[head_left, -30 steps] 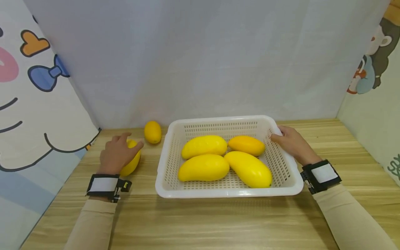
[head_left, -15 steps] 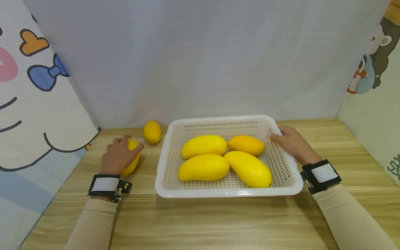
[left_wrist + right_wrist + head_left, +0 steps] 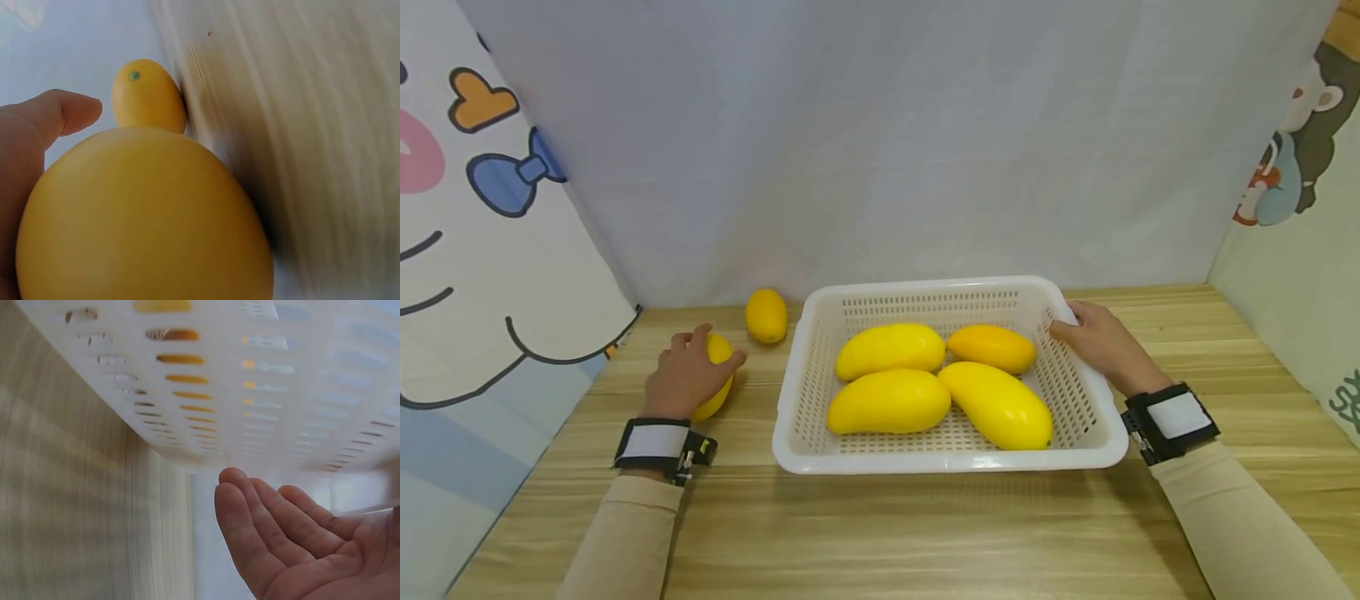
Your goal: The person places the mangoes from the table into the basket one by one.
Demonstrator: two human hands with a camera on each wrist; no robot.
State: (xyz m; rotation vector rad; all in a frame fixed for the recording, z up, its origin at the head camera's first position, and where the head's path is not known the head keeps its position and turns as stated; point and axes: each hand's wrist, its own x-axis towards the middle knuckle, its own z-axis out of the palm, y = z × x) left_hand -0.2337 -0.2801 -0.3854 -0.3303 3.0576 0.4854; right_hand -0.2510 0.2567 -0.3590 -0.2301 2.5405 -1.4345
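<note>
Over toward the left edge of the worktop (image 3: pixel 880 542), the left hand (image 3: pixel 681 379) was arched over the nearer loose fruit (image 3: pixel 716 400), and that grip looked spread to me: the thumb stuck out past the fruit, with a gap between them in the left wrist view. The other fingertips were hidden, so I couldn't tell if they touched it. Next along, closer to the back edge, the farther loose fruit (image 3: pixel 767 316) lay by itself, near the basket's left side, no hand on it. Those two were all I could see left outside. Then came the white basket (image 3: pixel 951 463), around the middle between the left and right edges, and the done part was in there: a back left fruit (image 3: pixel 891 352), a front left fruit (image 3: pixel 889 402), a front right fruit (image 3: pixel 996 406) and a back right fruit (image 3: pixel 992 348), bunched close together. So my read was four in, two to go, roughly two thirds done, with the one under the left hand being worked on. Toward the right edge, the right hand (image 3: pixel 1101 344) had its grip pinching the basket's right rim, thumb over the top and fingers outside, I'd guess just to steady it.
</note>
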